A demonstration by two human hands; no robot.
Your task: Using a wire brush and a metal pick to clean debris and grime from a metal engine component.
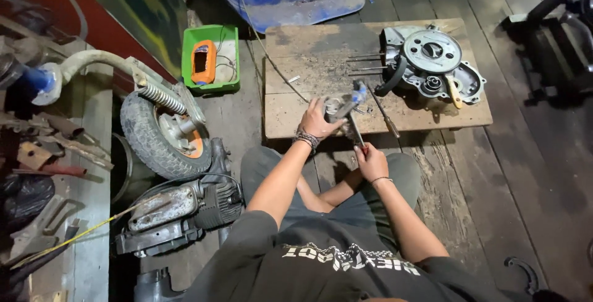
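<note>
One engine case (pixel 432 64), one wheel (pixel 159 134), one green tray (pixel 210 59), two hands.

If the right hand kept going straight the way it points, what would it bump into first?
The right hand points up and slightly left, along the thin tool it grips. It would probably meet the small metal part under the left hand first, on the wooden board. Depth is hard to judge here.

Low wooden board (pixel 290 107) on plank floor (pixel 494 172); engine casing (pixel 429 64), screwdriver (pixel 383 113), metal part (pixel 336 105) on it.

Left hand (pixel 319 123) steadies a metal part (pixel 336 105); right hand (pixel 371 161) grips a tool (pixel 356 130).
</note>
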